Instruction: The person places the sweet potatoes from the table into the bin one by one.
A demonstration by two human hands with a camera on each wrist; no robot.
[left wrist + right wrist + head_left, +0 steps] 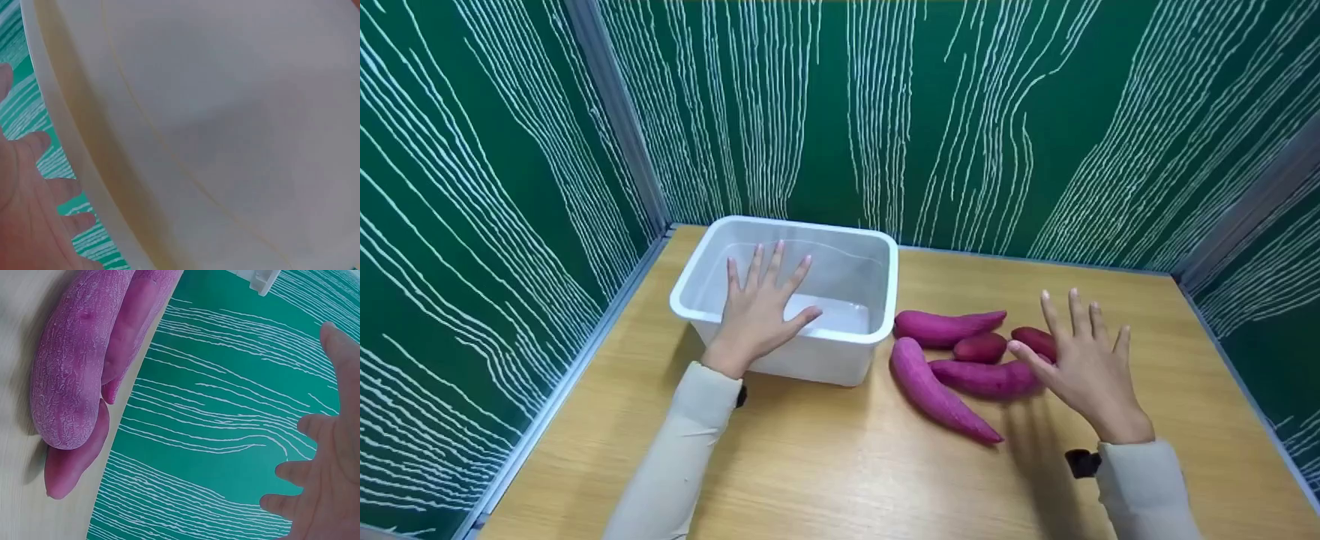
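My left hand [757, 315] is spread, its fingers straight, above the near rim of a white plastic bin [810, 364]. In the left wrist view, the hand's fingers lie beside the bin's pale wall [225, 140] and grip nothing. My right hand [1091, 371], also spread, hovers over the right end of a group of sweet potatoes. Three are long and purple: an upper one [949, 328], a curved front one [934, 394] and a middle one [986, 379]. Two smaller, redder ones [980, 348] lie among them, the right one [1033, 341] partly behind my thumb.
The wooden table [840, 472] runs back to a green wall [825, 112] with white wavy lines. Similar panels stand at the left and right, joined by grey metal posts [619, 112]. The bin stands near the table's back left, left of the sweet potatoes.
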